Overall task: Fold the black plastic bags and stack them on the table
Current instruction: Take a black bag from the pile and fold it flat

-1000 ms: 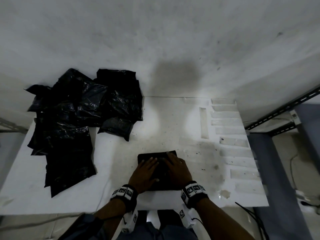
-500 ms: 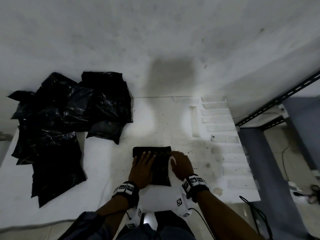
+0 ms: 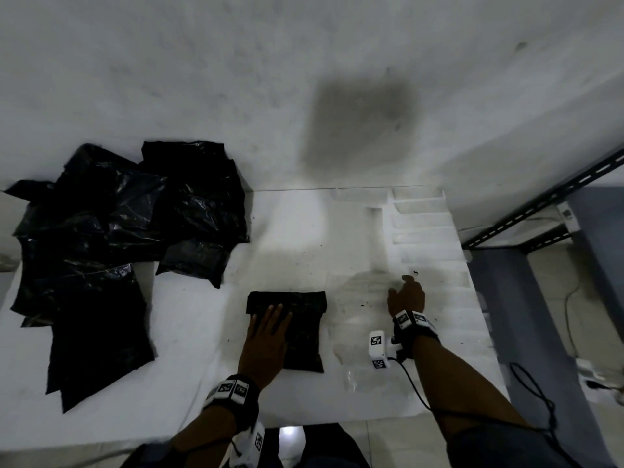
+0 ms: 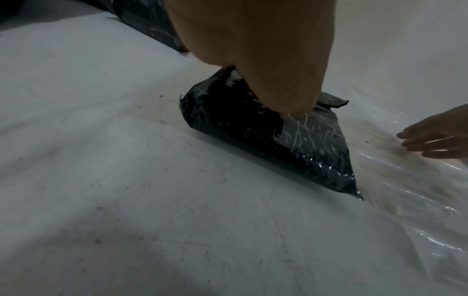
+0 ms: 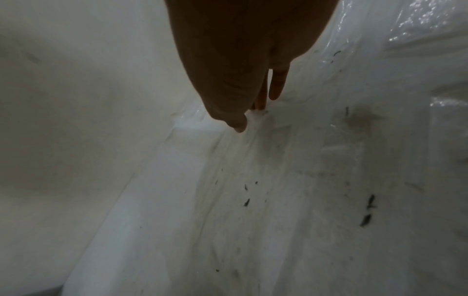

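Pressing my left hand (image 3: pixel 266 342) flat on the folded bag (image 3: pixel 297 327), I keep its layers from springing open; my fingers are straight and spread, they grip nothing. This folded bag lies on the white table (image 3: pixel 189 349) at about 6 o'clock, near the front edge, and in the left wrist view it looks like a small, thick packet with a shiny creased skin. My right hand (image 3: pixel 407 297) is at about 4 o'clock, apart from the bag, over clear plastic film (image 3: pixel 439 325) that covers this side of the table; its fingers are relaxed and hold nothing. The pile of unfolded black bags (image 3: pixel 111 251) waits at 9 to 10 o'clock, loose and overlapping. I judge that the folding of this one bag is finished, or nearly, and I see no stack of folded bags yet. The next move, I think, needs a free place for the stack, then one single bag pulled from the pile. The thin plastic is slippery, so the fold can open if I release it too quickly.
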